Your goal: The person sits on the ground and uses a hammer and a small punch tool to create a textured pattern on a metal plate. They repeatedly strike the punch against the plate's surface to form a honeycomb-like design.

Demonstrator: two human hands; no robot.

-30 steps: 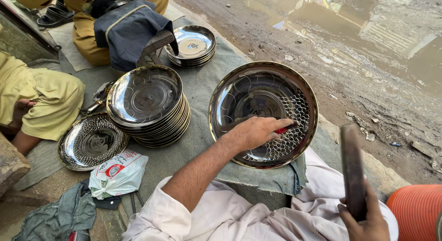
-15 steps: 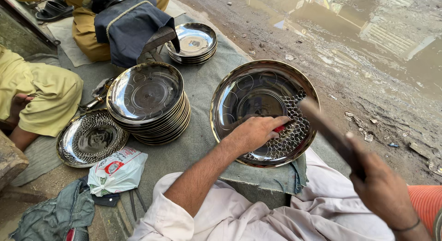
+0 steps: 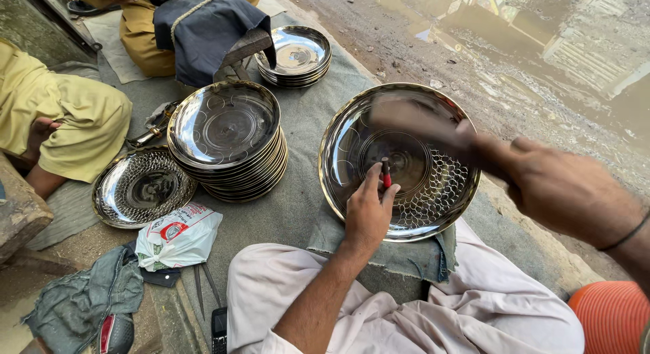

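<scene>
A large shiny steel plate [image 3: 352, 141] lies on a folded grey cloth [image 3: 396, 256] in front of my lap; part of its surface carries a hammered scale pattern. My left hand [image 3: 367, 210] rests on the plate and pinches a small red-tipped punch [image 3: 386, 172] upright near the plate's centre. My right hand [image 3: 565, 188] is above the plate's right rim, gripping a dark hammer [image 3: 423, 127] that is blurred with motion over the plate.
A stack of steel plates [image 3: 227, 134] stands to the left, a patterned plate [image 3: 142, 187] beside it, another small stack [image 3: 294, 55] farther back. Two seated people in yellow trousers [image 3: 74, 120] are at left. A white bag [image 3: 177, 235], an orange stool [image 3: 611, 317], and muddy ground at right.
My right hand swung the hammer from beside my lap up and over the plate. My left hand shifted the punch leftward, toward the plate's centre.
</scene>
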